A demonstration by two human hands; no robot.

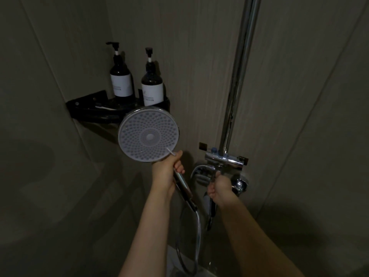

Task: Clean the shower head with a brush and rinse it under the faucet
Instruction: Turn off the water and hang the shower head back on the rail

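Observation:
A round shower head (148, 135) with a pale, dotted spray face is turned toward me in the dim shower stall. My left hand (166, 168) grips its chrome handle just below the face, and a thin white stick pokes out above the fingers against the rim. Its metal hose (196, 232) loops down from the handle. My right hand (218, 189) is curled round the chrome lever of the faucet mixer (224, 159) on the wall. A toothbrush-like white brush (105, 107) lies on the corner shelf.
A black corner shelf (89, 108) carries two dark pump bottles (120, 76) (152, 84) with white labels, just behind the shower head. A chrome riser pipe (238, 72) climbs from the mixer. Tiled walls close in left and right.

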